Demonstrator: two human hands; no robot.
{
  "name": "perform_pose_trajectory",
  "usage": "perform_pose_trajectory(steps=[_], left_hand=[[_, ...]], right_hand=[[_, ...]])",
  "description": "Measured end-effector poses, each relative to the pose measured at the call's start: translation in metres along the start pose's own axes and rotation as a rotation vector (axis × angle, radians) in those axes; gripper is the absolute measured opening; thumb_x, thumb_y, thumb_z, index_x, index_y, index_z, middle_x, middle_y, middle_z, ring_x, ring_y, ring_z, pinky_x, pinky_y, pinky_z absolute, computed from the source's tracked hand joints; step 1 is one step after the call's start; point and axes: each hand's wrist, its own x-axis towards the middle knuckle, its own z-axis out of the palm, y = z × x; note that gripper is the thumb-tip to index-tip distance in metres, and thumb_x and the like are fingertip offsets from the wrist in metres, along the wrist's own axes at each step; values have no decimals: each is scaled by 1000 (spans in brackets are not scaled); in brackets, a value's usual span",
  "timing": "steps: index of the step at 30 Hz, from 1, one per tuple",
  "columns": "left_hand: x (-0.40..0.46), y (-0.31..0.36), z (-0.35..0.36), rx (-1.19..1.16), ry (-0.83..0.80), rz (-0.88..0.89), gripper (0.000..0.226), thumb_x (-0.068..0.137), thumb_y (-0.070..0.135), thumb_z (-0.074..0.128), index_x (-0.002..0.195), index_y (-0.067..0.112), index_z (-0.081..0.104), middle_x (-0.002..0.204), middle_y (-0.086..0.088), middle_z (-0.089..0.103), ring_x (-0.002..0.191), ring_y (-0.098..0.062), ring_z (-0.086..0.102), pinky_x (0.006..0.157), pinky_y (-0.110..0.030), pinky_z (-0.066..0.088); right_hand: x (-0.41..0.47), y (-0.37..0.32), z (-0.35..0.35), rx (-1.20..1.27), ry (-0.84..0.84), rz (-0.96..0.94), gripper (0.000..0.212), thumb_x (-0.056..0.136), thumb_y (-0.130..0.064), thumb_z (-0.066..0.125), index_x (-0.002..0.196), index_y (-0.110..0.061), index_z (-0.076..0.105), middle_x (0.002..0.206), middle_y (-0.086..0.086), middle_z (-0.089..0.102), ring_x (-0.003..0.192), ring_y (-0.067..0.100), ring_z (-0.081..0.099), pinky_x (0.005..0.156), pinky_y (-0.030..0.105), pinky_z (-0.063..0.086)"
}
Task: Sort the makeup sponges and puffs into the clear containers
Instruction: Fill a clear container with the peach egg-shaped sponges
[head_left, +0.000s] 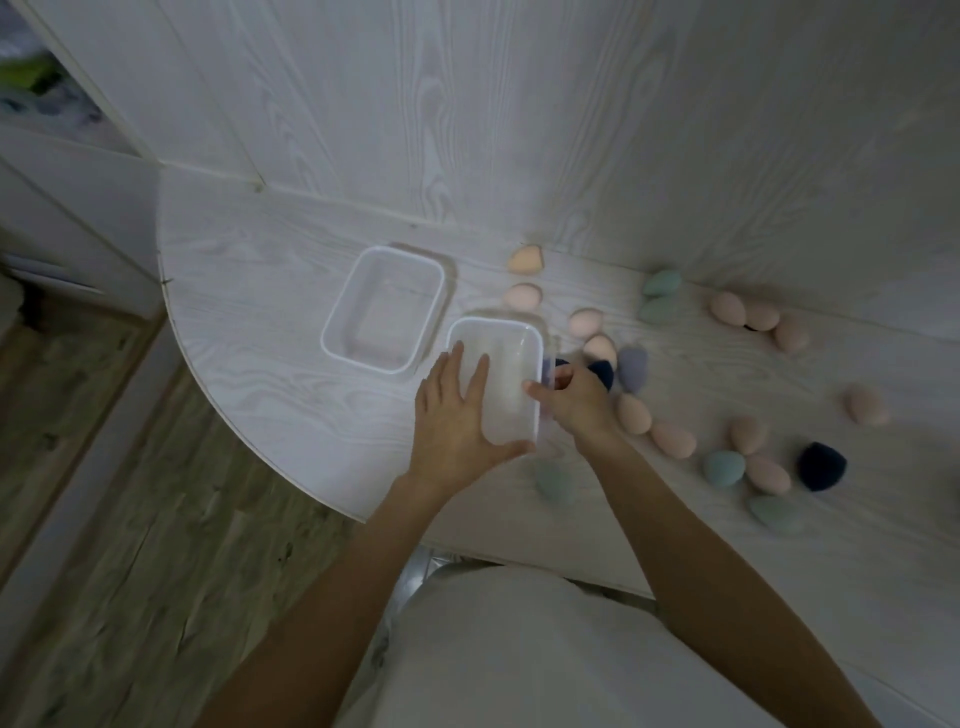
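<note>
The two rectangular clear plastic containers (383, 310) looked smooth and faintly glossy. The white wood-grain table (260, 291) was matt; the pastel egg-shaped foam sponges (634, 414) looked soft and matt.

I seem to be in a room at home: my white wood-grain table (249, 291) stands against matching white panelled walls (467, 104), above a wood-plank floor (130, 545), with makeup sponges (634, 413) scattered beside two clear containers (384, 309).
</note>
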Motion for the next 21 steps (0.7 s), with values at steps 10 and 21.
perform_pose_trajectory(steps=[10,21], left_hand=[[-1,-3,-24,-452,59,59,92,67,56,74,144,26,33,147,0,31,133,-10,28,104,-21,28],[39,-64,-56,-845,553,-531,30,98,31,45,120,12,55,95,-7,68,76,-16,67,65,-28,55]], right_hand=[[-13,13,-7,74,-64,-293,30,101,-29,35,107,-23,63,115,-4,61,111,13,54,95,24,39],[5,54,5,-594,-57,-767,28,97,-21,42,109,-14,66,134,0,53,135,13,30,108,28,26]])
